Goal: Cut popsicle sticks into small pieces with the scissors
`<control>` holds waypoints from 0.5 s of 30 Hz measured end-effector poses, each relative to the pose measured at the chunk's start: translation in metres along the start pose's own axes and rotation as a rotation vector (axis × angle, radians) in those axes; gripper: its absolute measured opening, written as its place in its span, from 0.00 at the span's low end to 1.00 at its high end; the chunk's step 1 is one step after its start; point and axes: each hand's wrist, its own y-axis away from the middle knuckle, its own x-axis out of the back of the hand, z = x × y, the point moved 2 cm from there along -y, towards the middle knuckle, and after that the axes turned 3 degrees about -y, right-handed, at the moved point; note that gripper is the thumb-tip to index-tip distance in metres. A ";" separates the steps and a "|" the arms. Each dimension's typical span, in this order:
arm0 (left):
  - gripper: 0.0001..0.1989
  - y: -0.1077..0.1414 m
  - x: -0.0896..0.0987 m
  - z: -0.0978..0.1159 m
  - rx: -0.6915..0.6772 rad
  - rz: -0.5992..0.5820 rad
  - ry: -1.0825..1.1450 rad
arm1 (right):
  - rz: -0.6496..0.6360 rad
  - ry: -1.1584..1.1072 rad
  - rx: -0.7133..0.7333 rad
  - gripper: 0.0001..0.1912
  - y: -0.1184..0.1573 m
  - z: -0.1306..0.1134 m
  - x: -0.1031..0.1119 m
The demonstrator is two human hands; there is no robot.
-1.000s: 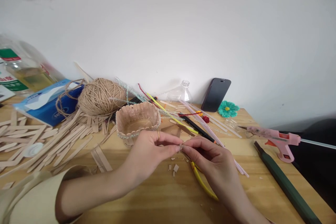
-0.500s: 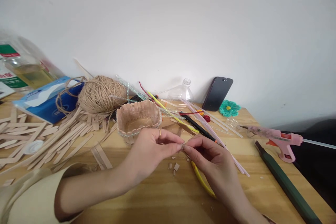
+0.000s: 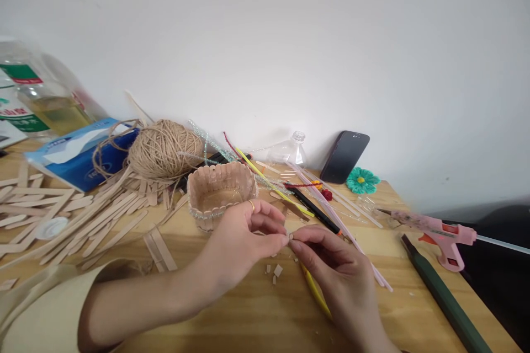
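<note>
My left hand [image 3: 244, 237] and my right hand [image 3: 335, 265] meet fingertip to fingertip over the table. Between their pinched thumbs and forefingers is a tiny pale piece [image 3: 289, 235], too small to name for sure. Just behind my left hand stands a small basket [image 3: 201, 219] made of craft stick pieces, with a glittery cord around its side. Below the fingertips lie several wood scraps [image 3: 277, 270]. A yellow curved handle [image 3: 317, 292] shows partly beneath my right hand, which hides the rest of that tool.
Left are many craft sticks [image 3: 111, 215], a twine ball [image 3: 165, 149], a blue tissue pack [image 3: 83, 154] and a bottle [image 3: 53, 105]. Right are a pink glue gun [image 3: 447, 234], a dark green bar [image 3: 443, 292], a phone [image 3: 345, 157] and a teal flower [image 3: 362, 181]. Pipe cleaners [image 3: 273, 185] lie behind.
The view has shifted slightly. My left fingers have spread a little apart from the thumb, and the tiny pale piece shows more plainly at the fingertips. The basket stays in place.
</note>
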 end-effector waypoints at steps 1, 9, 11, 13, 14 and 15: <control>0.08 0.000 0.000 0.000 -0.001 0.001 0.002 | 0.006 0.010 0.013 0.03 0.000 0.000 0.000; 0.02 -0.002 0.000 -0.001 -0.059 0.010 -0.022 | 0.076 0.071 0.084 0.04 0.003 -0.002 -0.002; 0.01 -0.002 0.000 -0.001 -0.058 0.010 -0.007 | 0.072 0.084 0.097 0.04 0.004 -0.002 -0.003; 0.01 -0.002 -0.001 -0.001 -0.045 0.020 -0.008 | 0.066 0.094 0.099 0.04 0.004 -0.001 -0.003; 0.01 -0.002 -0.001 -0.001 -0.037 0.027 -0.013 | 0.068 0.096 0.095 0.04 0.004 -0.001 -0.003; 0.02 -0.002 -0.001 -0.001 -0.031 0.034 -0.017 | 0.070 0.094 0.093 0.04 0.004 -0.001 -0.003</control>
